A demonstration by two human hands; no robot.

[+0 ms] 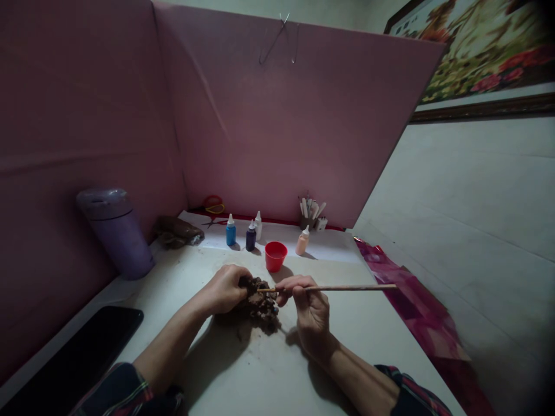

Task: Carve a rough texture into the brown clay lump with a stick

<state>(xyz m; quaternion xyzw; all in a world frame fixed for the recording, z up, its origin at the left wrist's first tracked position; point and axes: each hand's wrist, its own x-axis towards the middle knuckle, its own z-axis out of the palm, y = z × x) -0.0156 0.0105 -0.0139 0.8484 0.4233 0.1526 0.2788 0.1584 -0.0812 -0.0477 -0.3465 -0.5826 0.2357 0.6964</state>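
A lumpy, dark brown clay piece (262, 306) sits on the white table, its surface rough and knobbly. My left hand (228, 289) is closed on its left side, with the fingertips partly hidden behind it. Between the fingers of my right hand (310, 306) is a thin paintbrush (351, 288), held nearly level. Its long brown handle points right, and its slim front end reaches over the top of the clay; I cannot make out whether the tip touches. Just behind the clay stands a small red cup (276, 257).
Behind the cup stand a blue bottle (230, 232), a dark bottle (251, 238), a white bottle (259, 225) and a peach bottle (302, 241). Scissors (213, 205), a tool holder (307, 219), a wrapped brown lump (177, 231), a purple tumbler (117, 234) and a black phone (78, 358) surround the work.
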